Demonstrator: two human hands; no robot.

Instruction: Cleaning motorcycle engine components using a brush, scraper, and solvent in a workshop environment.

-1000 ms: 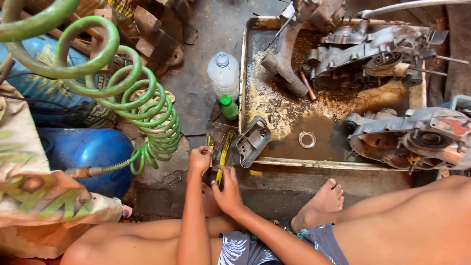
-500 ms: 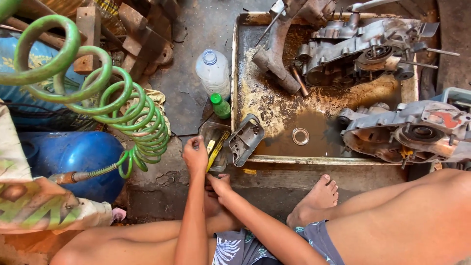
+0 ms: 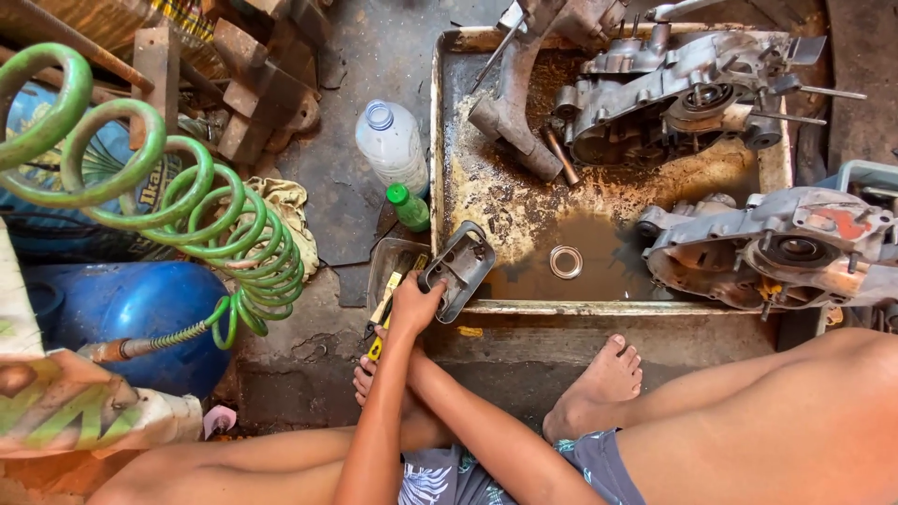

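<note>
My left hand (image 3: 412, 304) reaches forward with its fingers curled on the lower left edge of a grey metal cover (image 3: 460, 266). The cover leans over the rim of a large rusty metal tray (image 3: 599, 307). Just left of the hand, a small metal dish (image 3: 391, 265) holds a yellow-handled tool (image 3: 387, 287). My right forearm crosses under the left one. My right hand (image 3: 378, 352) is mostly hidden there, next to a yellow tool end, so I cannot see its grip.
The big tray holds oily water, a metal ring (image 3: 565, 262) and an engine casing (image 3: 673, 89); another casing (image 3: 776, 248) lies on its right rim. A clear plastic bottle (image 3: 391, 142), a green-capped bottle (image 3: 408, 208), a green coiled hose (image 3: 187, 210) and a blue tank (image 3: 131, 313) sit left. My bare feet rest below.
My left hand has shifted right from the small dish onto the grey cover. My right hand has slid left under the left forearm. The view has moved slightly.
</note>
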